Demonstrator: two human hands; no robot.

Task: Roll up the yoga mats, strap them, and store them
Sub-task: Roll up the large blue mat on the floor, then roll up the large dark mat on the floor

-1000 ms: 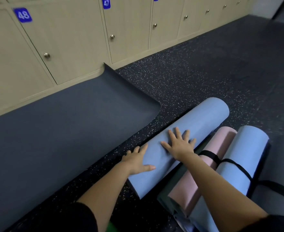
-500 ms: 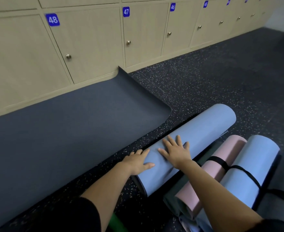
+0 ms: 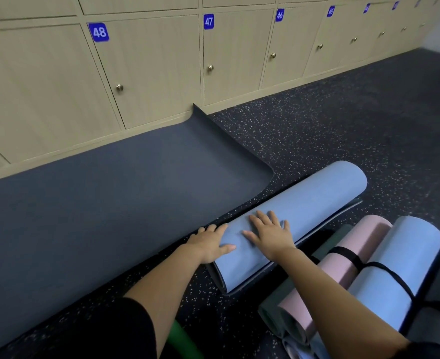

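Rolled blue yoga mat (image 3: 304, 203) lies on the speckled floor (image 3: 343, 130) beside the flat dark mat (image 3: 110, 190); left hand (image 3: 209, 244) and right hand (image 3: 270, 233) press it, fingers spread flat.

Lower right, we count three rolled mats: loose blue roll (image 3: 317, 195), strapped blue roll (image 3: 408, 244), pink roll (image 3: 364, 237). At left, one flat dark mat (image 3: 110, 198). At centre, two hands: left hand (image 3: 208, 244), right hand (image 3: 270, 234). Along the top, four readable number plates: plate 48 (image 3: 99, 32), plate 47 (image 3: 208, 21), plate 46 (image 3: 279, 15), plate 45 (image 3: 330, 11).
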